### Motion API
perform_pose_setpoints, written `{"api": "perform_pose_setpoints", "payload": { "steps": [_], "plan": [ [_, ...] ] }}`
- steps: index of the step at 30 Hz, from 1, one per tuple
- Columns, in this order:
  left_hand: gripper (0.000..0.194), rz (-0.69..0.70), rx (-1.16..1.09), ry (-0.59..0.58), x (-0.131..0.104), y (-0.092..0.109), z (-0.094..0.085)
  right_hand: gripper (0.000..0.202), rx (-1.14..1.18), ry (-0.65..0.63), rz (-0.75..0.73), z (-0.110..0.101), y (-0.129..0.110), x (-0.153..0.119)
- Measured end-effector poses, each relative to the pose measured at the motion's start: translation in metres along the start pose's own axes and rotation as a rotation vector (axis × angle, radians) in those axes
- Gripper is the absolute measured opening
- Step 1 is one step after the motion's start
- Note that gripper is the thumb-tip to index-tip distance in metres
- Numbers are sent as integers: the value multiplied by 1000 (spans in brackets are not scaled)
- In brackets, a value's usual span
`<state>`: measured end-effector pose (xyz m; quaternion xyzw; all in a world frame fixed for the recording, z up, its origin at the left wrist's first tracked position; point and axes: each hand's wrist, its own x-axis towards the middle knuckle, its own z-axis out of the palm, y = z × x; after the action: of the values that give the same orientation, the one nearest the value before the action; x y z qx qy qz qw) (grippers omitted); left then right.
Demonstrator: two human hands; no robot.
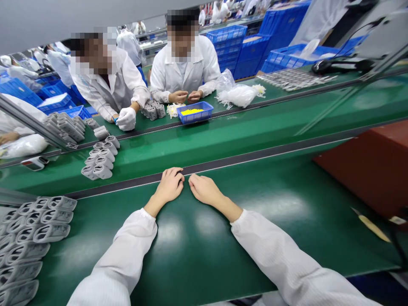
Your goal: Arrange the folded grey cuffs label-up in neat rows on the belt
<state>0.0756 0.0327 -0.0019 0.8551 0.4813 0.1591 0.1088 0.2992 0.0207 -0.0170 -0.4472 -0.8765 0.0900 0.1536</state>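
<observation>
Leftward grey casings (28, 250), hands (170, 185) between, brown box (366, 165)

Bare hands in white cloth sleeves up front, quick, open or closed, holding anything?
Left hand: loosely open, no held object visible.
Right hand: curled inward; whether fully closed or holding anything cannot be told.

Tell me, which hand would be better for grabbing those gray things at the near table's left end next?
Probably the left hand: it is nearer the gray parts, which sit on its side, while the right hand would likely cross past it.
</observation>
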Motion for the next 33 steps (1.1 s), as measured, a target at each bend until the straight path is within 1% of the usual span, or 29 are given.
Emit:
{"api": "perform_pose_setpoints", "payload": {
  "steps": [11,25,33],
  "plan": [
    [17,1,-3,7,0,0,0,18,-13,-11,4,-2,-2,0],
    [17,-8,-1,-5,0,0,0,22,-19,-98,32,-11,-7,2],
    [15,-5,-3,2,0,0,1,22,-18,-98,36,-12,-8,3]
  ]
}}
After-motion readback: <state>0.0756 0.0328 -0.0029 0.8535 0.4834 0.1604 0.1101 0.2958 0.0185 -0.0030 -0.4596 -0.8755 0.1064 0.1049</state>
